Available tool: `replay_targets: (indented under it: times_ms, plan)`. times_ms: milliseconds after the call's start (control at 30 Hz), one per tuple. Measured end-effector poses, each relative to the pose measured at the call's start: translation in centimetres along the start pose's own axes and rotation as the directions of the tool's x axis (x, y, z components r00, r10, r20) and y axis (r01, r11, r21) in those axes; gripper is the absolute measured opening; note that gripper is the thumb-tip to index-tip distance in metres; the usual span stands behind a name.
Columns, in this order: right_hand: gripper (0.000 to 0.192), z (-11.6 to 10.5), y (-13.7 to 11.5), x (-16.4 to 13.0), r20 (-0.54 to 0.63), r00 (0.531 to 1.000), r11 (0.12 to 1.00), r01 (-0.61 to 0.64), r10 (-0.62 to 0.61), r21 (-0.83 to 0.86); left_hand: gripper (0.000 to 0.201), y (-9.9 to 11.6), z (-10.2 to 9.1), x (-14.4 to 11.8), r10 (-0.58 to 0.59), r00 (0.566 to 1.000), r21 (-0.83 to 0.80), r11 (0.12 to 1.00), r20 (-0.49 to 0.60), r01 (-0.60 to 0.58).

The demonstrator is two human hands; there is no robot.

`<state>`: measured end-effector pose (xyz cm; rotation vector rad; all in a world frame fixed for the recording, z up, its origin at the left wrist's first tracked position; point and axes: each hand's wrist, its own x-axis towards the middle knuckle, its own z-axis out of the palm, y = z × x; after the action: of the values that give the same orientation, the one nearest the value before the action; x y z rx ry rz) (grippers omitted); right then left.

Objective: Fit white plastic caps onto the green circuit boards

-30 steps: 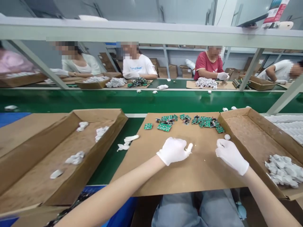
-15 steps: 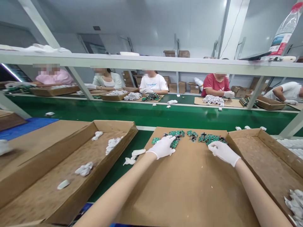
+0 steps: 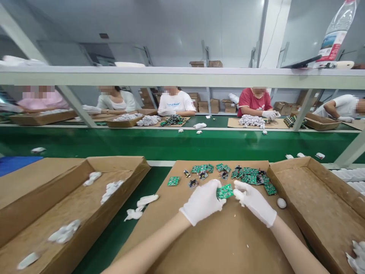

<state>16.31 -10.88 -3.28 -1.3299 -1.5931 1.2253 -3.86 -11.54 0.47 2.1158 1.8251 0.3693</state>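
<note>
left hand [image 3: 203, 201] and right hand [image 3: 254, 203] gripping one green circuit board [image 3: 224, 191] between gloved fingers | loose boards [image 3: 245, 176] waiting in a row | white capsule [image 3: 281, 203] lying beside

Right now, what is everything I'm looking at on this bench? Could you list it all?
Circuit board: one, green, pinched between both hands.
Loose boards: many, green, far edge of cardboard sheet.
White oval piece: one, on the sheet's right.
Cardboard trays: two, brown, either side, holding white pieces.
Conveyor belt: one, green, beyond.
Co-workers: five, seated opposite.
Bottle: one, clear, top shelf.
Left hand: white glove.
Right hand: white glove.
</note>
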Motion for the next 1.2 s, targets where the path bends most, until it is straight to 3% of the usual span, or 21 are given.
replay_targets:
  times_ms: [100,233,433,567,667,733,833,967,1067,1133,1200]
  plan:
    - [0.061,0.2,0.6,0.6,0.046,0.998,0.996,-0.035,0.032,0.077,0.037,2.7,1.9,-0.2,0.061,0.998,-0.204,0.977,0.013,-0.057]
    - [0.047,-0.5,0.8,0.7,0.060,0.998,0.993,-0.019,0.012,0.117,0.060,3.1,3.6,1.0,0.098,0.994,-0.504,0.861,0.038,-0.065]
    - [0.046,-0.3,0.0,0.2,0.002,1.000,0.996,-0.023,0.023,0.085,0.023,1.8,5.2,1.5,0.041,0.988,-0.674,0.735,0.150,0.071]
    - [0.026,0.6,-0.3,-0.2,-0.094,0.996,0.996,-0.007,-0.001,-0.089,0.013,1.9,5.0,0.8,-0.065,0.992,-0.625,0.772,0.105,0.116]
    - [0.024,0.8,-0.5,-0.4,-0.201,0.979,0.961,-0.017,-0.040,-0.275,0.019,1.9,4.2,0.4,-0.116,0.993,-0.527,0.844,0.003,0.100]
    - [0.024,0.7,-0.7,-0.7,-0.228,0.970,0.920,-0.017,-0.079,-0.391,0.020,1.7,3.8,0.3,-0.101,0.993,-0.465,0.883,-0.052,0.066]
    - [0.023,0.3,-0.8,-1.3,-0.168,0.974,0.847,0.037,-0.149,-0.531,0.018,1.4,3.3,0.1,-0.015,0.999,-0.401,0.916,-0.039,-0.002]
    - [0.035,-0.4,-0.6,-1.5,-0.074,0.973,0.755,0.119,-0.217,-0.645,0.026,1.1,2.0,0.1,0.055,0.998,-0.281,0.958,-0.040,-0.064]
    - [0.052,-1.4,-0.4,-0.6,-0.092,0.968,0.684,0.097,-0.235,-0.723,0.036,-0.2,-0.2,1.3,0.033,0.993,-0.182,0.982,-0.114,-0.054]
    - [0.063,-2.2,-0.4,0.5,-0.136,0.964,0.626,0.038,-0.229,-0.779,0.041,-2.0,-1.9,2.7,-0.034,0.979,-0.112,0.994,-0.203,0.011]
    - [0.070,-3.0,-0.5,2.0,-0.180,0.963,0.572,-0.035,-0.199,-0.820,0.050,-4.2,-3.1,4.2,-0.148,0.938,-0.052,0.989,-0.315,0.138]
